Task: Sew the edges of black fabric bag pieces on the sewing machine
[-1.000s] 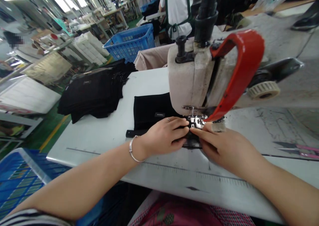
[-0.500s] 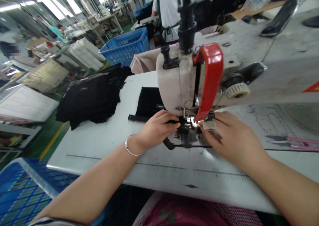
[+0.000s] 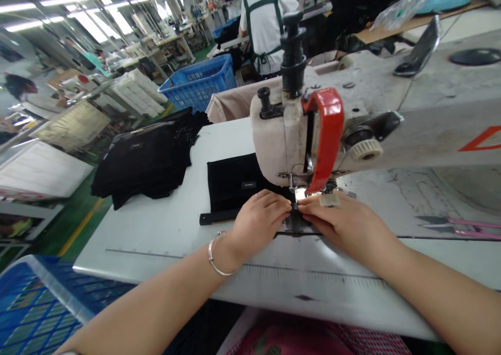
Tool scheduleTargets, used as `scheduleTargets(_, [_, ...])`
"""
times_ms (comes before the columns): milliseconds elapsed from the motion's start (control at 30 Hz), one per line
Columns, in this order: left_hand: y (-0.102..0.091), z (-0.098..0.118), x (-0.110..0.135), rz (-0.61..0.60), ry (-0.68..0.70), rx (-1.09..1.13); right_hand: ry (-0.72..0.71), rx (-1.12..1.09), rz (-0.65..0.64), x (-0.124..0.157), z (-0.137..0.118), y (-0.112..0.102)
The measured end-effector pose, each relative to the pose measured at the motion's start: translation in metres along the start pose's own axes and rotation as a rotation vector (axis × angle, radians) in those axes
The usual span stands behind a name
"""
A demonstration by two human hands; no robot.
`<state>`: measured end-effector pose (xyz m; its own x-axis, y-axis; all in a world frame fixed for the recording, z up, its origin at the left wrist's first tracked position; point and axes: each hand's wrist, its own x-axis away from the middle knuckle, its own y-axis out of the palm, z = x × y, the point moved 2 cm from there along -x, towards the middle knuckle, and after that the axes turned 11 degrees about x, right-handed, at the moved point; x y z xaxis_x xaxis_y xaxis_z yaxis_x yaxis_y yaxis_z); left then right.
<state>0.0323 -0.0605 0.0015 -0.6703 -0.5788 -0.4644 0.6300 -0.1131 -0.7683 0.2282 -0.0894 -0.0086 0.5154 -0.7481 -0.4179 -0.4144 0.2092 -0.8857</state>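
Observation:
A black fabric piece (image 3: 230,184) with a small label lies flat on the white table (image 3: 164,214), running under the head of a cream sewing machine (image 3: 285,135) with a red guard (image 3: 326,135). My left hand (image 3: 260,220), a bracelet on its wrist, rests on the fabric's near edge with fingers curled and pinched at the needle area. My right hand (image 3: 346,224) meets it from the right, fingers pressed together on the fabric just below the presser foot (image 3: 297,196). A taped fingertip shows on the right hand.
A pile of black fabric pieces (image 3: 144,154) lies at the table's left. Pink-handled scissors (image 3: 457,225) lie at the right. Blue crates stand behind (image 3: 199,81) and at lower left (image 3: 35,308). A person in a white shirt and green apron (image 3: 268,15) stands beyond the machine.
Both hands have come back together at the needle after the right one drew apart half a second ago. The fabric lies squarer under the machine head. The camera view has shifted.

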Motion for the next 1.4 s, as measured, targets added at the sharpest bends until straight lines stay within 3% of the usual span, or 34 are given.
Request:
scheduleTargets(400, [0.002, -0.008, -0.01, -0.033, 0.026, -0.114, 0.037, 0.142, 0.009, 0.0, 0.003, 0.008])
scheduleTargets(633, [0.004, -0.017, -0.016, -0.007, -0.026, -0.085, 0.06, 0.197, -0.013, -0.002, 0.005, 0.01])
scheduleTargets(1067, [0.006, -0.018, -0.016, 0.052, 0.006, -0.106, 0.076, 0.249, 0.018, -0.002, 0.004, 0.012])
scheduleTargets(1400, [0.007, -0.018, -0.015, 0.044, -0.081, -0.099, 0.103, 0.111, 0.086, -0.004, 0.004, 0.02])
